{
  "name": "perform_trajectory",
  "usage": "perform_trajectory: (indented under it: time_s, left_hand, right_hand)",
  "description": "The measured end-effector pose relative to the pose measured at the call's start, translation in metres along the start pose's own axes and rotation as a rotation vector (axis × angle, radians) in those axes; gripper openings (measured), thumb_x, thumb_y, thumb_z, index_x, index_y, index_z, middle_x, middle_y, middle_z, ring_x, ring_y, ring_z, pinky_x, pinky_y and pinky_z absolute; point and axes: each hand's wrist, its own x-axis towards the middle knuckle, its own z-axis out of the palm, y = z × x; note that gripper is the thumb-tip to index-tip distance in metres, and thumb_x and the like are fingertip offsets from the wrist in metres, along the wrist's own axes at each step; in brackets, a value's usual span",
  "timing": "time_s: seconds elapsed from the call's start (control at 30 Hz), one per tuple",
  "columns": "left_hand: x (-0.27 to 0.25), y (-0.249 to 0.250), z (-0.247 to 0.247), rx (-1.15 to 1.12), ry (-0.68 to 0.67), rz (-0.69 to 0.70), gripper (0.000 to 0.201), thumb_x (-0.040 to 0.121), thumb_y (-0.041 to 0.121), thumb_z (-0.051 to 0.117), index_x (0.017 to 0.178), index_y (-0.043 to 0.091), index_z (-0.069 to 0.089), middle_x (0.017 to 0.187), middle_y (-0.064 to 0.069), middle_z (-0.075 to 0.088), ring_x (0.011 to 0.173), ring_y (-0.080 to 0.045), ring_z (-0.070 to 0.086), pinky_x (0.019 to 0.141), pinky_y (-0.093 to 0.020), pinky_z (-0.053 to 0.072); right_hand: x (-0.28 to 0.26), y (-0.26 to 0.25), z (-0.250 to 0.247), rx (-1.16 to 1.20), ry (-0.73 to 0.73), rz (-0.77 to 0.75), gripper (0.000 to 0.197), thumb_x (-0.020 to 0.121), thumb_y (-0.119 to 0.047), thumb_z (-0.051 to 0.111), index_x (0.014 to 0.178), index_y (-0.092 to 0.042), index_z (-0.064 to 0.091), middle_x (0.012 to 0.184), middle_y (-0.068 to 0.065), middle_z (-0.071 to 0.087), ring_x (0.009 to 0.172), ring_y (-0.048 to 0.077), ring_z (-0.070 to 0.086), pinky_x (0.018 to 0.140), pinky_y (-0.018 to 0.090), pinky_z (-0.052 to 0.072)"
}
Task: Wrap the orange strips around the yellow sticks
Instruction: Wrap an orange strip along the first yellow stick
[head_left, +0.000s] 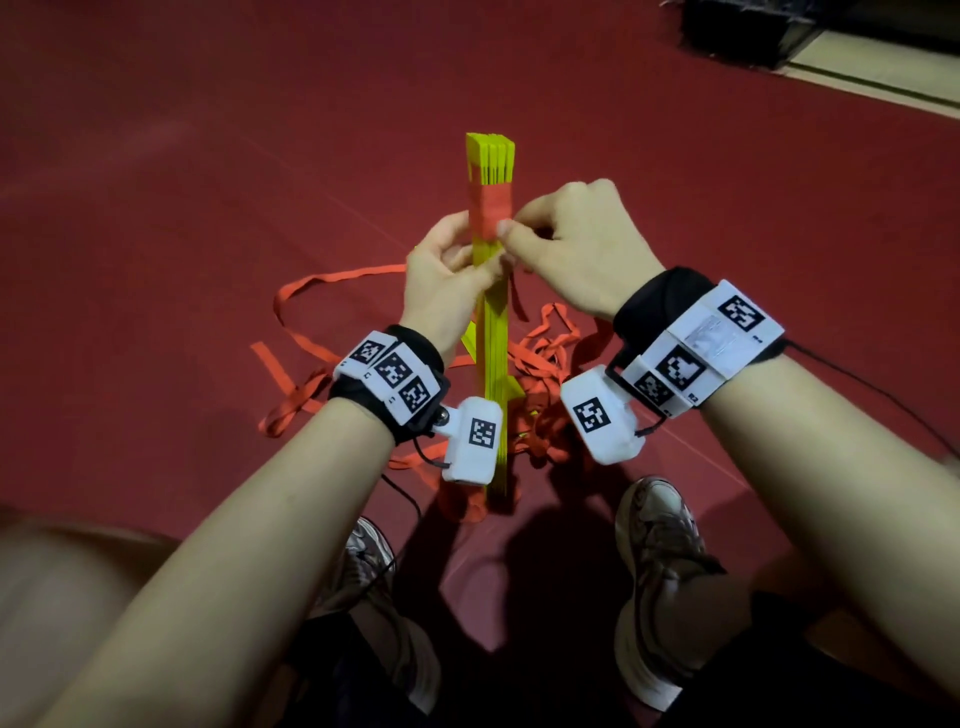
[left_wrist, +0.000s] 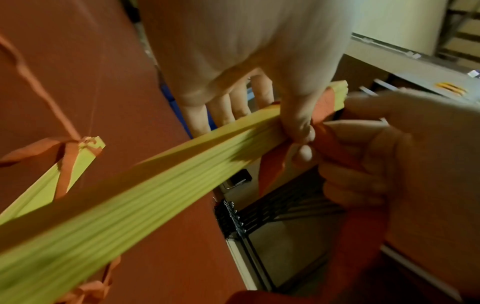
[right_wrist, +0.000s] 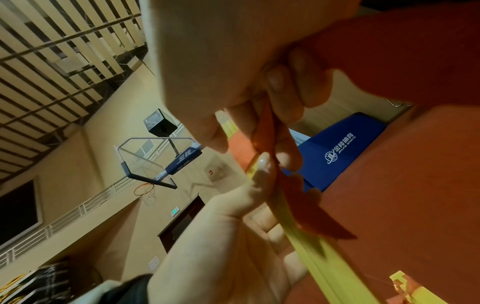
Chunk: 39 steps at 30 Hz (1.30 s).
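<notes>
Pinching at the same spot from opposite sides, both hands work on the bundle of flat yellow plastic sticks (head_left: 492, 312), which stands roughly upright on the dark red sports floor (head_left: 208, 156) between the person's shoes. The left hand (head_left: 447, 275) curls round the bundle just below a band of flat orange fabric strip (head_left: 491, 208) already wound near the bundle's top end; its thumb presses the sticks' face. The right hand (head_left: 576, 244) has its fingers (left_wrist: 301, 133) clenched on the strip at the lower edge of that band, thumb and forefinger nipping the fabric against the bundle's right edge. A loose tail of strip hangs below this pinch.

Judging by looks, the sticks are light, stiff and smooth, so the stack can fan apart or slide unless squeezed across its flat faces; the best hold is close under the band, where the left hand sits. The strip seems thin, limp and weightless, with no stiffness of its own, so it should hold a turn only while kept taut. It wants gripping right beside the bundle, flat between the fingertips, not far down the tail.

More orange strip lies in a tangled heap (head_left: 540, 364) on the floor around the bundle's lower end, with loops trailing to the bundle's left.
</notes>
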Motion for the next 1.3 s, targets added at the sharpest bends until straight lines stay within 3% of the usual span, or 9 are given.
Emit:
perform_trajectory:
  time_s: [0.13,0.3,0.43,0.57,0.77,0.9,1.03,1.17,1.3]
  left_hand:
    - [-0.004,-0.001,0.009,0.173,0.114,0.067,0.052,0.062,0.002,0.054,0.113,0.012,0.06,0.089,-0.004,0.073,0.078,-0.018,0.07,0.075,-0.039,0.06]
    - [-0.005,-0.004,0.009,0.327,0.137,0.11,0.049,0.061,0.029,0.066,0.109,0.02,0.058,0.085,-0.007,0.074,0.078,-0.037,0.071,0.072,-0.061,0.056]
    - [-0.008,0.004,0.007,0.181,-0.015,0.008,0.069,0.06,0.014,0.079,0.122,-0.003,0.054,0.104,-0.014,0.073,0.092,-0.023,0.072,0.089,-0.046,0.06]
    - [-0.007,0.014,-0.004,0.035,-0.136,-0.107,0.05,0.08,0.006,0.07,0.128,0.005,0.058,0.101,-0.002,0.071,0.091,-0.01,0.069,0.08,-0.027,0.056]
    - [-0.006,0.031,-0.007,-0.004,-0.083,-0.177,0.041,0.1,0.042,0.048,0.128,0.018,0.066,0.118,-0.005,0.075,0.107,-0.026,0.071,0.099,-0.047,0.052]
    - [-0.002,0.034,0.0,0.02,-0.039,-0.195,0.031,0.107,0.04,0.042,0.114,0.024,0.067,0.111,-0.002,0.077,0.093,-0.019,0.074,0.079,-0.035,0.056]
    - [-0.001,0.033,-0.001,-0.028,-0.057,-0.235,0.032,0.102,0.04,0.048,0.123,0.022,0.065,0.119,-0.007,0.074,0.1,-0.021,0.071,0.092,-0.042,0.055]
    - [-0.004,0.017,-0.004,-0.037,-0.123,-0.156,0.013,0.101,0.011,0.056,0.108,0.013,0.066,0.098,-0.001,0.078,0.091,-0.011,0.071,0.081,-0.024,0.056]
    - [-0.001,0.011,-0.004,0.165,-0.01,-0.002,0.027,0.089,-0.009,0.068,0.116,-0.006,0.065,0.101,-0.012,0.073,0.086,-0.006,0.068,0.078,-0.017,0.053]
  right_hand:
    - [-0.004,-0.006,0.002,-0.122,0.032,0.042,0.06,0.077,-0.074,0.056,0.059,-0.017,0.049,0.056,0.002,0.046,0.065,0.032,0.046,0.062,0.035,0.037]
    - [-0.002,0.0,0.004,-0.193,0.107,0.089,0.056,0.078,-0.069,0.066,0.062,-0.019,0.048,0.07,0.007,0.054,0.075,0.035,0.049,0.065,0.034,0.035]
    - [0.004,0.009,-0.002,-0.104,0.092,0.108,0.059,0.072,-0.066,0.072,0.054,-0.016,0.044,0.056,0.003,0.039,0.066,0.031,0.038,0.061,0.036,0.034]
    - [0.006,0.017,-0.008,-0.045,0.02,0.028,0.064,0.073,-0.061,0.071,0.065,0.0,0.052,0.057,0.013,0.033,0.065,0.037,0.033,0.058,0.041,0.035]
    - [0.006,0.022,-0.011,-0.027,0.001,-0.018,0.061,0.078,-0.055,0.074,0.068,0.002,0.057,0.061,0.018,0.035,0.067,0.041,0.036,0.058,0.041,0.031]
    - [0.004,0.016,-0.009,-0.017,-0.009,-0.021,0.063,0.075,-0.06,0.071,0.064,0.0,0.053,0.059,0.02,0.039,0.063,0.039,0.037,0.057,0.044,0.038]
    - [0.002,0.012,-0.01,-0.032,-0.016,-0.018,0.064,0.076,-0.058,0.071,0.065,0.002,0.052,0.061,0.019,0.034,0.066,0.04,0.035,0.057,0.045,0.036]
    - [0.004,0.017,-0.011,-0.039,-0.017,-0.004,0.06,0.077,-0.057,0.068,0.064,-0.001,0.05,0.057,0.009,0.031,0.064,0.039,0.035,0.059,0.043,0.037]
    - [0.006,0.021,-0.001,-0.122,0.003,0.062,0.047,0.077,-0.058,0.058,0.062,-0.015,0.044,0.055,0.002,0.044,0.068,0.038,0.053,0.063,0.038,0.041]
